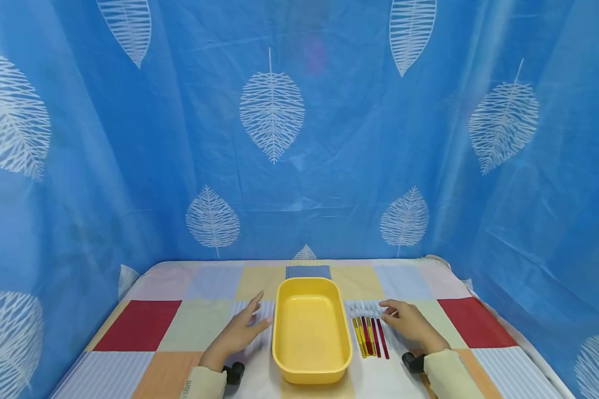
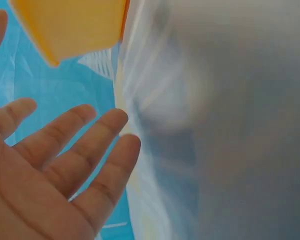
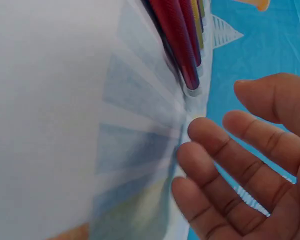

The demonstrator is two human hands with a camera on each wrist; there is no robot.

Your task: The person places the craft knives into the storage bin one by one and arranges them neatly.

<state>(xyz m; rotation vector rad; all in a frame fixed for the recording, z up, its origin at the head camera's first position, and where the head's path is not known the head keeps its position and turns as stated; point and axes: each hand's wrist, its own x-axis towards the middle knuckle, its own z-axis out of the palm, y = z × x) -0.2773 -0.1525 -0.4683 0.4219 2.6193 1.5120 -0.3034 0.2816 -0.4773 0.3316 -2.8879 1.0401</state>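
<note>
A yellow plastic tray sits in the middle of the cloth-covered table, with nothing in it. To its right, several slim red and yellow handles with clear, whitish ends lie side by side; their kind is too small to tell. My left hand is left of the tray, fingers spread and holding nothing. Beside the clear ends, my right hand has loosely bent fingers and a bare palm. In the right wrist view, red handles appear just beyond the fingertips, apart from them. The tray's side shows in the left wrist view.
A patchwork tablecloth in red, orange, green and striped squares covers the table. Blue curtains with white leaf prints hang behind it and on both sides. Dark wrist devices sit at both cuffs.
</note>
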